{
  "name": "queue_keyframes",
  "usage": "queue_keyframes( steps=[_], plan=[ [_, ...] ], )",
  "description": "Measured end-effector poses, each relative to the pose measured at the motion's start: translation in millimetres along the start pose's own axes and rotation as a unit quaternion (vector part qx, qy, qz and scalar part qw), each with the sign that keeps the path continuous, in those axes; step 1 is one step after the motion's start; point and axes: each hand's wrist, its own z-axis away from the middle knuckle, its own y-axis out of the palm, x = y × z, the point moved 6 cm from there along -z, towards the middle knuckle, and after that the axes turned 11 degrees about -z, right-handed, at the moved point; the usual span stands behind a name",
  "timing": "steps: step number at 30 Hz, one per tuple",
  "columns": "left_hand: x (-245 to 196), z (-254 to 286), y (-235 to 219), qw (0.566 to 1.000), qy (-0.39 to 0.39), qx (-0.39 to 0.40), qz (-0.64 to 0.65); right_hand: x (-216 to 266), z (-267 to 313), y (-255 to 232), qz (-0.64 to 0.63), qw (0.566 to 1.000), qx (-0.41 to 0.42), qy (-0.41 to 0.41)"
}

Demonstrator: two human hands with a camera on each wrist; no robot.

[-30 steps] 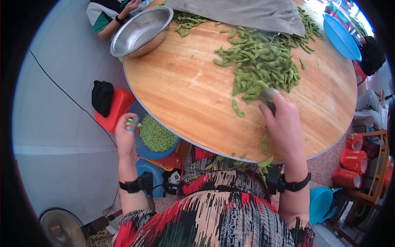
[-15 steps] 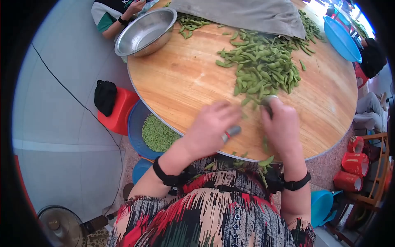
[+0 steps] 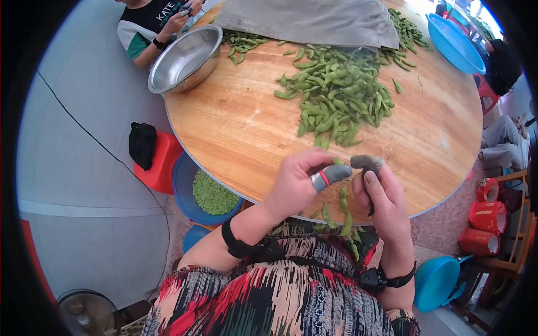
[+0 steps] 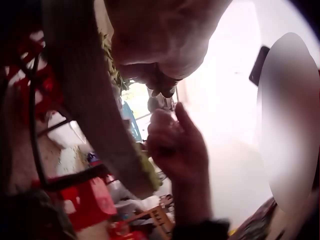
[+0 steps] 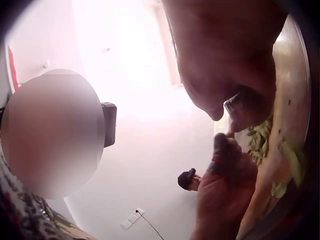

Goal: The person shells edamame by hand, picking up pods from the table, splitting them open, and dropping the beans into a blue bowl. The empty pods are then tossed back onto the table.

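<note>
Both hands now meet at the near edge of the round wooden table [image 3: 246,129], lifted off the wood, whereas half a second ago they lay flat on the tabletop at the foot of the heap of green pods [image 3: 336,95]. The left hand [image 3: 297,182], which a second ago hung out over the blue basin of shelled beans [image 3: 212,193] to the left of the table, has come across; its fingers are curled, and a grey finger guard [image 3: 330,175] on one fingertip points toward the right hand [image 3: 381,196]. A sliver of green pod [image 3: 337,161] shows just above that guard, pinched between the two hands, though how much of it each hand grips is hidden. The right hand's fingers are bent inward with a dark grey guard [image 3: 367,162] at the tip, touching the pod. A few loose pods [image 3: 344,208] lie below the hands at the table edge. The steel bowl [image 3: 185,59], the grey cloth [image 3: 308,19] and the blue basket [image 3: 454,42] sit at the far rim much as before, shifted only by the head's movement.
</note>
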Motion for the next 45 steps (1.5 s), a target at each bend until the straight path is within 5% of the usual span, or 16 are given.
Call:
queue_keyframes(
  steps=[3,10,12,18,21,23,24,27,30,32,33,35,39,42,44,45],
  plan=[
    [14,-1,11,0.936,-0.107,-0.003,0.336,-14,4,4,-0.046,0.992,0.076,0.084],
    [19,2,9,0.930,-0.116,-0.003,0.349,-19,4,13,-0.141,0.973,0.097,0.153],
    [22,5,7,0.964,-0.105,-0.003,0.242,-24,4,12,-0.124,0.974,0.100,0.162],
    [18,9,14,0.904,-0.063,0.104,0.410,-27,9,21,-0.226,0.945,0.095,0.215],
    [17,9,11,0.934,-0.079,0.083,0.338,-34,7,20,-0.213,0.950,0.092,0.208],
    [14,11,9,0.951,-0.098,0.058,0.288,-24,-4,11,0.151,0.986,0.067,-0.026],
    [15,12,6,0.965,-0.115,0.033,0.235,-23,-6,13,0.153,0.985,0.068,-0.026],
    [13,9,-2,0.944,-0.119,0.046,0.303,-20,-9,14,0.121,0.992,0.034,0.019],
    [15,9,-14,0.939,-0.140,0.072,0.305,-35,-11,18,-0.059,0.984,0.034,0.164],
    [19,10,-15,0.942,-0.133,0.079,0.298,-25,-15,29,0.132,0.991,0.006,0.009],
    [28,11,-16,0.945,-0.131,0.041,0.296,-27,-16,35,0.134,0.991,0.007,0.009],
    [37,11,-16,0.947,-0.129,0.002,0.294,-9,-17,50,0.406,0.897,-0.011,-0.175],
    [45,12,-15,0.866,-0.174,-0.026,0.468,-12,-30,53,0.257,0.962,-0.014,-0.087],
    [45,12,-16,0.819,-0.178,-0.033,0.544,-9,-33,58,0.289,0.953,-0.009,-0.094],
    [43,11,-18,0.800,-0.181,-0.032,0.571,6,-23,75,0.414,0.874,-0.021,-0.255],
    [44,11,-19,0.785,-0.191,-0.042,0.588,3,-20,78,0.412,0.875,-0.022,-0.254]
  ],
)
